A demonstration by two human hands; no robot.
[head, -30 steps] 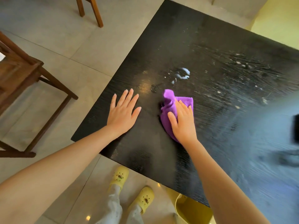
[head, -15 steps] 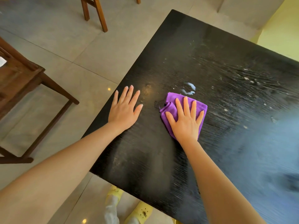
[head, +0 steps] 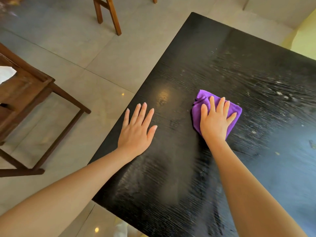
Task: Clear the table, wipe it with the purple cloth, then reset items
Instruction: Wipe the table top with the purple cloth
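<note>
Item 1: black wood-grain table (head: pixel 196 168), no objects on the visible part. Item 2: crumpled purple microfibre cloth (head: pixel 234 111), flat on it under the right hand (head: pixel 214 124), fingers spread, pressing, not gripping. Left hand (head: pixel 136 132): open, palm down, empty. Change: the white puddle seen 0.5 s earlier was covered by the cloth. Judgement: wiping underway; specks remained to the right.

Single head-worn wide-angle view, looking steeply down and forward from above the near corner of the black wood-grain table (head: pixel 213 53). Close: both bare forearms fill the lower frame. Beyond the fingertips, tabletop and grey tiled floor (head: pixel 68 31); left of them, a brown wooden chair (head: pixel 34 93).
</note>
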